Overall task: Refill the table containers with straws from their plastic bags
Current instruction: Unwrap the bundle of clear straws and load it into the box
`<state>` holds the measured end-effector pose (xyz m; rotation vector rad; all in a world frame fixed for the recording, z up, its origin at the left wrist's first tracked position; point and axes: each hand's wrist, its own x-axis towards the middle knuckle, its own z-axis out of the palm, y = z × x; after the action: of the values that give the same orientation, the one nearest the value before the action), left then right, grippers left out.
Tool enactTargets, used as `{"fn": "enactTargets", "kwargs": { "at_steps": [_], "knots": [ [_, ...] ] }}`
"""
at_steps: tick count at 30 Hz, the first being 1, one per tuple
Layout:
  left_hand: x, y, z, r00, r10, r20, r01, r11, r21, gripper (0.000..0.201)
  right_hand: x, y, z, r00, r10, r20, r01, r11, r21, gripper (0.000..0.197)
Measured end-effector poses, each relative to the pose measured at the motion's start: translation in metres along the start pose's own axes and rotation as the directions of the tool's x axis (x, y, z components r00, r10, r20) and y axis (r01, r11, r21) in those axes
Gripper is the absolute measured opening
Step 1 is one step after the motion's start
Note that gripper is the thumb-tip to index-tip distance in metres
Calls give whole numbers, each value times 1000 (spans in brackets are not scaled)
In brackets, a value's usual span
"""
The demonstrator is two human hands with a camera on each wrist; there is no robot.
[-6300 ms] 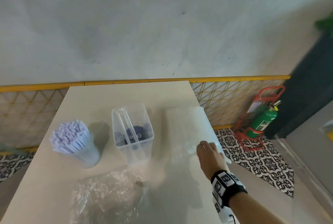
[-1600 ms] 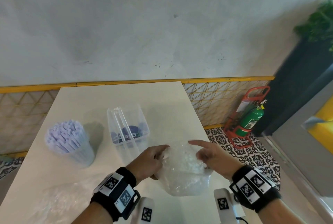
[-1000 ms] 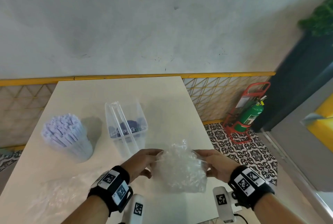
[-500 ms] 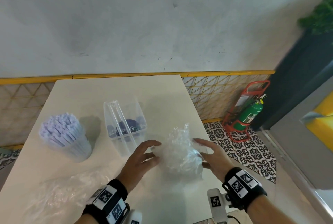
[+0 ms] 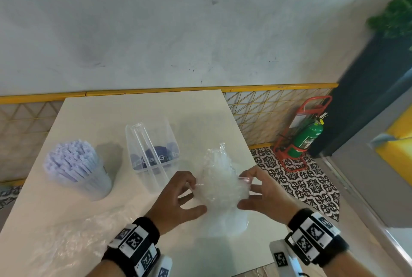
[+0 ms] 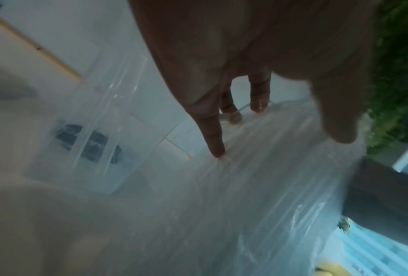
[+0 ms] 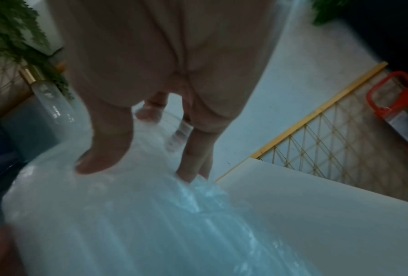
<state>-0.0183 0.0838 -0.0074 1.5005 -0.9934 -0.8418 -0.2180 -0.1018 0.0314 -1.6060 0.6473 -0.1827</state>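
A clear plastic bag of clear straws point(image 5: 219, 185) stands upright on the white table point(image 5: 133, 111), held between my two hands. My left hand point(image 5: 191, 196) grips its left side with curled fingers and thumb. My right hand point(image 5: 245, 192) pinches the right edge. In the left wrist view, fingertips point(image 6: 218, 153) press on the bag point(image 6: 257, 186). The right wrist view has thumb and fingers point(image 7: 191, 168) sunk into the bag point(image 7: 151, 224). A clear divided container point(image 5: 151, 147) holding a few clear straws stands just behind the left hand. A round cup packed with purple straws point(image 5: 75, 172) is at the left.
A crumpled empty plastic bag point(image 5: 73, 241) lies at the front left of the table. The table's right edge runs close beside my right hand. On the floor to the right is a green fire extinguisher point(image 5: 306, 140) in a red stand. A yellow-railed mesh panel point(image 5: 267, 109) runs behind.
Half a second ago both hands were spread open around the bag; now their fingers have curled onto it. The bag stands taller between them.
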Motion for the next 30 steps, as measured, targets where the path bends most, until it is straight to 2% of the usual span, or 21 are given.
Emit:
{"fn": "enactTargets", "kwargs": {
  "at_steps": [3,5,8,10,12,14,16,18,19,24,27,30],
  "knots": [
    [3,1,2,999,45,-29,-43,995,94,49,5,3,5,976,-187,-115,153,954,-258,46],
    [6,-1,5,993,82,-85,-72,990,118,46,9,9,11,927,-337,-165,250,882,-398,52],
    [9,-2,10,980,139,-141,-114,978,172,48,10,18,21,842,-487,-231,338,811,-477,48],
    [10,-4,13,968,190,-167,-153,965,211,49,9,24,27,780,-580,-234,384,740,-552,37],
    [9,-5,15,956,230,-183,-182,952,245,47,6,29,30,737,-643,-207,436,687,-581,38],
    [9,-6,16,948,252,-196,-195,943,270,49,1,31,32,747,-637,-189,452,696,-557,33],
    [8,-6,16,943,259,-210,-194,939,283,54,-6,28,35,799,-576,-173,416,737,-532,27],
    [9,-7,14,946,244,-215,-175,939,296,60,-11,22,38,851,-498,-164,352,774,-526,35],
    [10,-8,14,948,237,-212,-166,937,306,62,-12,19,39,860,-482,-170,334,782,-526,38],
    [13,-9,15,942,260,-211,-184,928,323,63,-6,18,43,835,-498,-233,347,807,-478,39],
    [11,-9,18,927,315,-205,-237,913,333,63,-8,22,46,818,-531,-220,380,787,-487,39],
    [10,-9,20,918,350,-185,-266,891,369,53,-9,22,49,803,-559,-207,395,758,-518,39]
  ]
}}
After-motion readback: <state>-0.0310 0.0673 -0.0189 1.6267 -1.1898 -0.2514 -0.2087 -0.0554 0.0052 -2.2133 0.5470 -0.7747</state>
